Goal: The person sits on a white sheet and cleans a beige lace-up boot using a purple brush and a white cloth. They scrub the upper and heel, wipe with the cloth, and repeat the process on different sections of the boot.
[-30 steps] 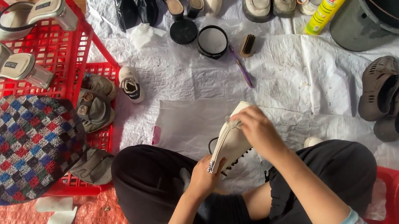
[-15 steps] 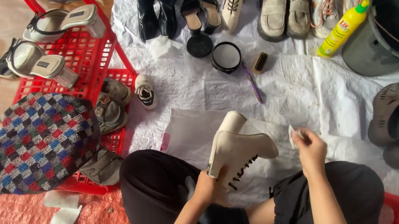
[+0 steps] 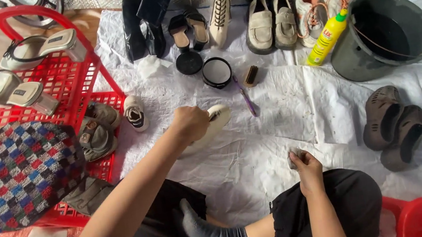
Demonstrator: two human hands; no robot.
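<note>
Your left hand (image 3: 190, 123) has its fingers clamped on the cream ankle boot (image 3: 211, 124), setting it onto the white sheet (image 3: 300, 110) just short of the polish tin (image 3: 216, 72). Your right hand (image 3: 304, 166) pinches a small cloth (image 3: 292, 156) at your knee. Letting go calls for the boot resting flat.

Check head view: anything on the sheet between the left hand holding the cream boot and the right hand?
Nothing: between the left hand on the cream boot and the right hand, only bare crinkled white sheet shows.
</note>
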